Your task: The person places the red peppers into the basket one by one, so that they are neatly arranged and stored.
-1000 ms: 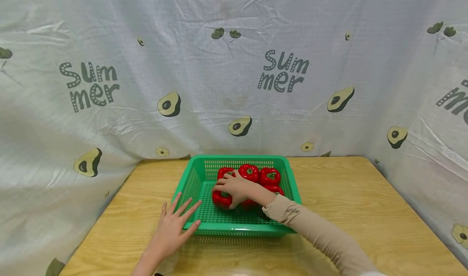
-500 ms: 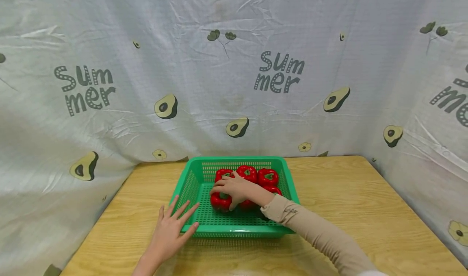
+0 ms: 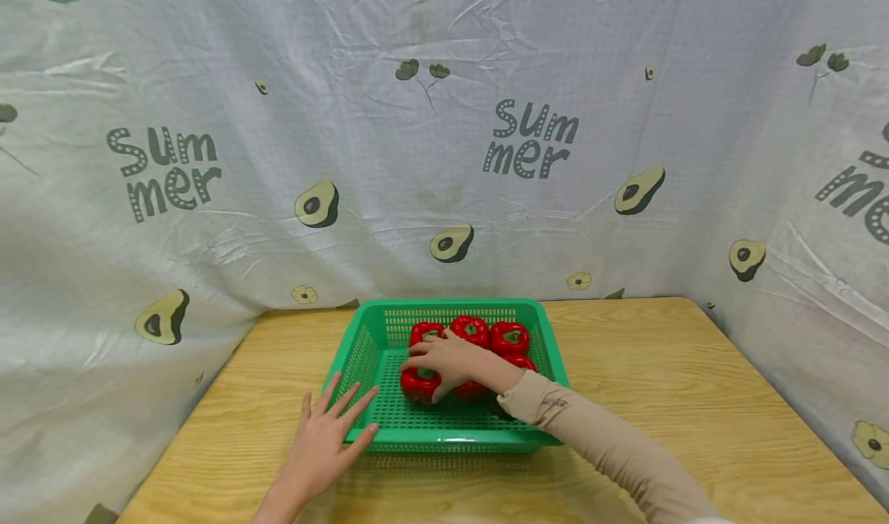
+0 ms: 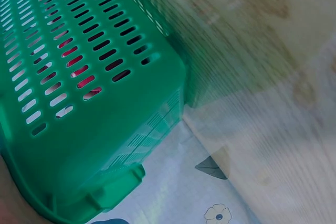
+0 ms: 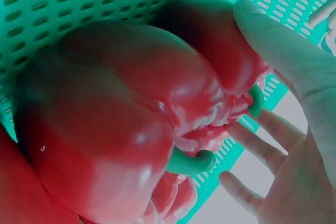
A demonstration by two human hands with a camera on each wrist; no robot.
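Note:
A green plastic basket point(image 3: 451, 436) holds several red bell peppers, grouped in its middle and right part. My right hand point(image 3: 451, 360) reaches over them and holds the front-left bell pepper point(image 3: 419, 389), thumb on its near right side and fingers curved over its top. In the right wrist view the thumb point(image 5: 283, 45) lies against that pepper, with the fingers beyond its green stem. My left hand point(image 3: 321, 439) rests at the basket's front left corner, its fingers spread across the rim. The right forearm hides part of the peppers on the right.
The basket stands on a wooden table point(image 3: 646, 370) near its back edge. Behind and beside the table hangs a pale cloth point(image 3: 389, 161) printed with avocados and lettering. In the basket, the bare slotted floor point(image 3: 389, 404) shows at the left.
The whole scene has shifted slightly in the head view. Both hands, the basket and the peppers keep nearly the same places relative to one another.

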